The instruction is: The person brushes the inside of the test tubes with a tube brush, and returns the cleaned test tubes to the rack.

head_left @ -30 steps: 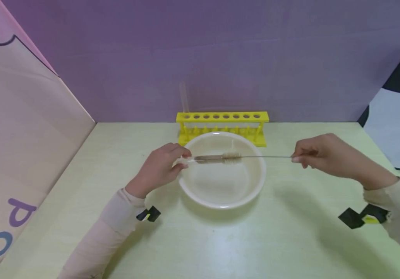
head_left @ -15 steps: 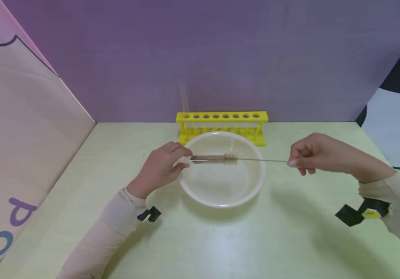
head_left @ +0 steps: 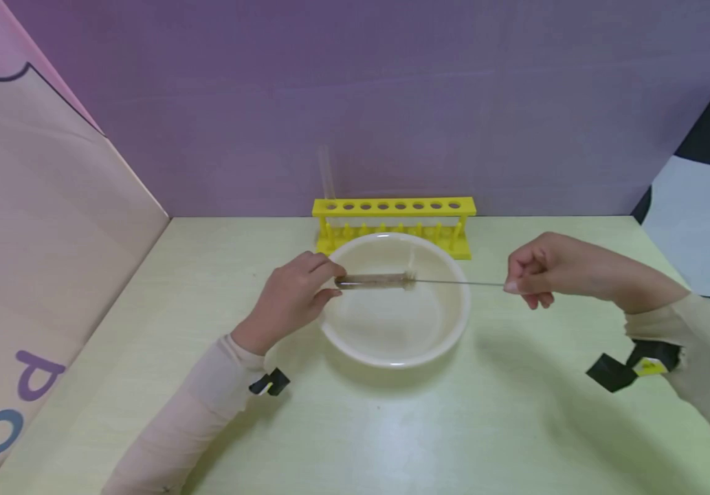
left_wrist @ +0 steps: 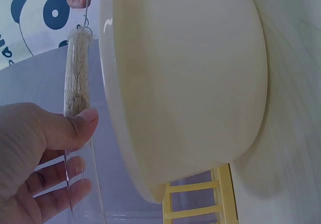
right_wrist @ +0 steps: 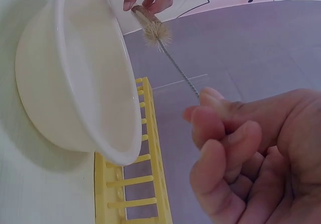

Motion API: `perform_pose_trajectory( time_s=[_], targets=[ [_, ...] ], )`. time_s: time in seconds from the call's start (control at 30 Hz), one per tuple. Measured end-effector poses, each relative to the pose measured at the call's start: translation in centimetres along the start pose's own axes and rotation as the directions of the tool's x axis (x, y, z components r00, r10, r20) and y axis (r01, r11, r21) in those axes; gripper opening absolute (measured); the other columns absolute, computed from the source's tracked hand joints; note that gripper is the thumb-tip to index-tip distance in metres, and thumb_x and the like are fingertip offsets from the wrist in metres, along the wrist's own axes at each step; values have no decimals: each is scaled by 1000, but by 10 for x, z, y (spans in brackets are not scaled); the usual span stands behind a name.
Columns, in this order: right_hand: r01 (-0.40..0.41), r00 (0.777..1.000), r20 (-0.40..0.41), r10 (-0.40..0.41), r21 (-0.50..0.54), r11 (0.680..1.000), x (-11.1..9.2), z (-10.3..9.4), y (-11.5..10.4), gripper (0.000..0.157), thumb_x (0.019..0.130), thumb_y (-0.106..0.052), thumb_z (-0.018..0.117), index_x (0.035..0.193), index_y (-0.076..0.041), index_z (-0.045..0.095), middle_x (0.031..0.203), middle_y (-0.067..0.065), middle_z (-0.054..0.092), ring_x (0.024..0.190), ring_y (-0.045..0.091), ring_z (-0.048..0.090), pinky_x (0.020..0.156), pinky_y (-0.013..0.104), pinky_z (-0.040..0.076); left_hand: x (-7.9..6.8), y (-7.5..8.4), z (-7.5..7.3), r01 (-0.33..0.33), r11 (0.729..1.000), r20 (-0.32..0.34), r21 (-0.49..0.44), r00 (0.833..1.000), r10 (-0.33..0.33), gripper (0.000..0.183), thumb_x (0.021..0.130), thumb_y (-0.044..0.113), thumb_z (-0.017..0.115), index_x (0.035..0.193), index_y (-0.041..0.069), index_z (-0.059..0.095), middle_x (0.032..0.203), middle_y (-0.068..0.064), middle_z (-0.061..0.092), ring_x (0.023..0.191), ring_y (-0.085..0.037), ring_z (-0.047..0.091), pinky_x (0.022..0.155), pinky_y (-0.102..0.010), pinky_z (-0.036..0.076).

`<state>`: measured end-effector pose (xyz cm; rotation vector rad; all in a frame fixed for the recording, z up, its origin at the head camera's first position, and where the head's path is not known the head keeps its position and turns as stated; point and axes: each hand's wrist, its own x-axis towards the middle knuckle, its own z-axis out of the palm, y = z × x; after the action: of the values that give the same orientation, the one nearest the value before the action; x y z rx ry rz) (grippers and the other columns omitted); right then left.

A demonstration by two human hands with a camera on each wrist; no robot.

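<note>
My left hand (head_left: 293,295) holds a clear glass test tube (left_wrist: 75,83) between thumb and fingers, lying level above the bowl. Inside the tube sit the pale bristles of a test tube brush (head_left: 409,280); a tuft of them spreads out at the tube's mouth, on the right. My right hand (head_left: 543,271) pinches the thin twisted wire handle (right_wrist: 178,71) of that brush between thumb and index finger, off to the right of the bowl. Below the tube stands the white bowl (head_left: 392,361), its rim passing under tube and wire in the head view.
Behind the bowl stands a yellow test tube rack (head_left: 394,206) with one row of holes. Another clear tube (head_left: 326,172) rises from its left end. A purple backdrop (head_left: 392,103) closes off the table's far edge, and a printed panel (head_left: 33,240) stands along the left.
My right hand has moved left, pushing the brush deeper, so fewer bristles stick out of the tube's mouth. My left hand keeps its grip near the same spot.
</note>
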<state>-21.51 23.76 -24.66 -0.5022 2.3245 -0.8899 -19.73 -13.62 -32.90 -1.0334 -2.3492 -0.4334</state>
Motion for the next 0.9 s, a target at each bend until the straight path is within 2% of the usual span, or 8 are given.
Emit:
perform_pose_trajectory(
  time_s=[0.33,0.73,0.9],
  targets=[
    [34,999,5,-34,7,999,2,1,-3,17,90,-14,62,79,-1,59,61,6,57,50,12,50,53,27,46,5,7,4,-26,1000,-24,9,999,26,26,72,6,81,93,10,66,86,1,63,78,-17,57,59,-27,51],
    [30,1000,9,-30,-12,999,8,4,-10,17,89,-13,62,77,-2,59,60,6,56,50,12,50,52,26,46,9,14,9,-45,999,-26,11,999,45,26,73,9,80,93,10,65,85,1,62,77,-18,59,58,-27,51],
    [56,998,9,-56,-19,998,10,6,-12,16,90,-12,62,77,-2,59,60,6,56,50,13,50,52,27,47,10,16,10,-41,999,-23,13,999,42,27,73,10,81,93,10,64,85,1,62,77,-18,58,57,-28,51]
  ],
)
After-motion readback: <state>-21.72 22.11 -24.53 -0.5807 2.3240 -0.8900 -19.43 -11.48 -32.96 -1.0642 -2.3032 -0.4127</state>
